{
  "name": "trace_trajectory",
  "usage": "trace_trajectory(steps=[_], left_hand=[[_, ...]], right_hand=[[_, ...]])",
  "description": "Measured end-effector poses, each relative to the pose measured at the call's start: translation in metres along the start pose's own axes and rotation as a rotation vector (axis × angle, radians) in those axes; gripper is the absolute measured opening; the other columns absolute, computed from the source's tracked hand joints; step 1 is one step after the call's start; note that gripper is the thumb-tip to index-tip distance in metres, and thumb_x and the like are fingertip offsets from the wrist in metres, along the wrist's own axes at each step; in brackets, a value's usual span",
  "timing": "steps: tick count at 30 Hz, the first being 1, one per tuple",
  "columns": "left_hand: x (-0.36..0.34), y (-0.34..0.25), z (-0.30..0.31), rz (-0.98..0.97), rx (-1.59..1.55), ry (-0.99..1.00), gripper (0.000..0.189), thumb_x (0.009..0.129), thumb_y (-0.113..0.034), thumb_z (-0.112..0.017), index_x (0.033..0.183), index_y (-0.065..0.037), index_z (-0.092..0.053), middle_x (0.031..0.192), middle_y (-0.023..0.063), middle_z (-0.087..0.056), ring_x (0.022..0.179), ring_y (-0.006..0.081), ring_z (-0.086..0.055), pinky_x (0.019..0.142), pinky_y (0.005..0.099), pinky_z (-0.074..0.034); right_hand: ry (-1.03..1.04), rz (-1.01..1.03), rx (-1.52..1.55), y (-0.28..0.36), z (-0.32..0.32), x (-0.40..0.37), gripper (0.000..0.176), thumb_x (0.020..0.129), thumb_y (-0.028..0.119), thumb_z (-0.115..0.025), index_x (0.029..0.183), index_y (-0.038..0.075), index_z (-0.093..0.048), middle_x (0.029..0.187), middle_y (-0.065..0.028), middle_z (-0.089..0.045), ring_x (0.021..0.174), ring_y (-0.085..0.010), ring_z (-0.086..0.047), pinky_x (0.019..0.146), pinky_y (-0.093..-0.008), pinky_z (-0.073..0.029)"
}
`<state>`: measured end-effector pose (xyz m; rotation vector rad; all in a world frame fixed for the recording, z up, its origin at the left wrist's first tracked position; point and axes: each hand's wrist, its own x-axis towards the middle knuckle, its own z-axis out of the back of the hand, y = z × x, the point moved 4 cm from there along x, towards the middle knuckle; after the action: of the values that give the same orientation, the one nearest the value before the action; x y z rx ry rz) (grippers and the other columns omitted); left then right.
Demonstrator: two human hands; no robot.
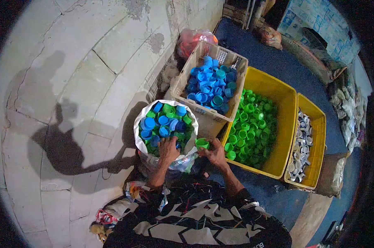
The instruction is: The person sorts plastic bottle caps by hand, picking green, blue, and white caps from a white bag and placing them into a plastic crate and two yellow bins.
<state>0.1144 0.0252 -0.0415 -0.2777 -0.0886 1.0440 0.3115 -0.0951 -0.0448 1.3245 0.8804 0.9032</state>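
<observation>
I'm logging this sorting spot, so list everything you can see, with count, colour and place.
sack: one, white, open, right before the person
mixed caps: many, blue and green, in the sack
crate: one, beige, slotted, beyond the sack
blue caps: many, in the crate
large bin: one, yellow, right of the crate
green caps: many, in the large bin
narrow bin: one, yellow, far right
whitish pieces: many, in the narrow bin, too small to identify
plastic bag: one, red, behind the crate
single green cap: one, between sack and large bin
left hand: on the mixed caps
right hand: gripping the single green cap
</observation>
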Motion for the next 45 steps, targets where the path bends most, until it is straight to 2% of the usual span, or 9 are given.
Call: trace_trajectory(steps=[6, 9, 19, 22, 28, 29, 33, 41, 45], left_hand=[[0.014, -0.006, 0.000, 0.065, -0.059, -0.049, 0.050, 0.072, -0.032, -0.069, 0.114, -0.009, -0.056, 0.101, 0.0168, -0.065, 0.105, 0.0381, -0.054, 0.090, 0.0539, -0.037], [0.022, -0.019, 0.004, 0.108, 0.006, -0.094, 0.050, 0.072, -0.029, -0.069, 0.113, -0.005, -0.055, 0.097, 0.0181, -0.066, 0.103, 0.0398, -0.055, 0.090, 0.0533, -0.037], [0.041, -0.016, -0.029, 0.234, 0.126, -0.046, 0.060, 0.070, -0.024, -0.070, 0.122, -0.001, -0.052, 0.106, 0.0227, -0.063, 0.110, 0.0415, -0.051, 0.094, 0.0518, -0.034], [0.032, -0.025, -0.001, 0.268, 0.031, 0.012, 0.062, 0.069, -0.031, -0.072, 0.122, -0.004, -0.053, 0.107, 0.0217, -0.063, 0.105, 0.0434, -0.053, 0.092, 0.0547, -0.035], [0.021, 0.007, 0.020, 0.162, -0.540, -0.270, 0.063, 0.072, -0.037, -0.076, 0.120, -0.004, -0.053, 0.102, 0.0215, -0.066, 0.088, 0.0427, -0.063, 0.078, 0.0515, -0.048], [0.020, 0.015, 0.020, 0.132, -0.620, -0.294, 0.066, 0.071, -0.035, -0.079, 0.120, 0.000, -0.052, 0.098, 0.0223, -0.067, 0.087, 0.0362, -0.066, 0.076, 0.0435, -0.051], [0.016, 0.029, 0.017, 0.292, -1.089, -0.319, 0.074, 0.068, -0.034, -0.084, 0.119, 0.008, -0.051, 0.103, 0.0185, -0.065, 0.089, 0.0248, -0.065, 0.077, 0.0363, -0.051], [0.000, 0.026, 0.038, 0.348, -0.948, -0.214, 0.058, 0.070, -0.027, -0.081, 0.111, 0.006, -0.057, 0.097, 0.0150, -0.067, 0.086, 0.0202, -0.065, 0.077, 0.0312, -0.051], [-0.010, 0.002, 0.057, 0.275, -1.038, -0.250, 0.048, 0.073, -0.024, -0.079, 0.108, 0.003, -0.059, 0.091, 0.0128, -0.068, 0.084, 0.0199, -0.065, 0.078, 0.0301, -0.050]], right_hand=[[0.007, 0.055, -0.156, -0.004, 0.000, -0.005, 0.044, 0.072, 0.022, -0.078, 0.108, 0.003, -0.061, 0.106, -0.0157, -0.061, 0.099, -0.0328, -0.060, 0.086, -0.0394, -0.050], [0.029, 0.113, -0.215, 0.008, -0.002, -0.010, 0.037, 0.077, 0.009, -0.074, 0.108, -0.003, -0.057, 0.100, -0.0116, -0.055, 0.088, -0.0228, -0.063, 0.069, -0.0328, -0.056], [-0.004, 0.146, -0.304, 0.025, 0.003, -0.018, 0.037, 0.074, 0.016, -0.078, 0.102, 0.001, -0.059, 0.104, -0.0123, -0.057, 0.096, -0.0259, -0.059, 0.078, -0.0368, -0.051], [-0.015, 0.102, -0.298, 0.026, 0.008, -0.019, 0.039, 0.073, 0.019, -0.077, 0.106, 0.003, -0.062, 0.105, -0.0156, -0.060, 0.100, -0.0325, -0.058, 0.087, -0.0405, -0.048], [-0.037, 0.092, -0.179, 0.005, 0.005, -0.016, 0.035, 0.076, 0.019, -0.074, 0.103, 0.001, -0.061, 0.102, -0.0161, -0.061, 0.098, -0.0329, -0.059, 0.086, -0.0399, -0.047], [-0.035, 0.089, -0.140, 0.002, 0.002, -0.014, 0.034, 0.077, 0.019, -0.074, 0.103, 0.001, -0.061, 0.101, -0.0161, -0.061, 0.097, -0.0330, -0.059, 0.085, -0.0396, -0.048], [0.021, 0.047, -0.092, -0.009, -0.010, -0.006, 0.033, 0.080, 0.019, -0.073, 0.106, 0.000, -0.062, 0.100, -0.0144, -0.062, 0.095, -0.0286, -0.061, 0.086, -0.0369, -0.047], [-0.001, -0.021, 0.290, 0.015, -0.034, 0.006, 0.023, 0.082, 0.006, -0.071, 0.096, 0.001, -0.055, 0.123, -0.0145, -0.056, 0.105, -0.0217, -0.057, 0.090, -0.0337, -0.048], [-0.054, 0.193, 0.237, 0.044, -0.055, 0.020, 0.027, 0.079, 0.001, -0.072, 0.098, 0.000, -0.053, 0.118, -0.0141, -0.056, 0.104, -0.0214, -0.057, 0.089, -0.0318, -0.049]])
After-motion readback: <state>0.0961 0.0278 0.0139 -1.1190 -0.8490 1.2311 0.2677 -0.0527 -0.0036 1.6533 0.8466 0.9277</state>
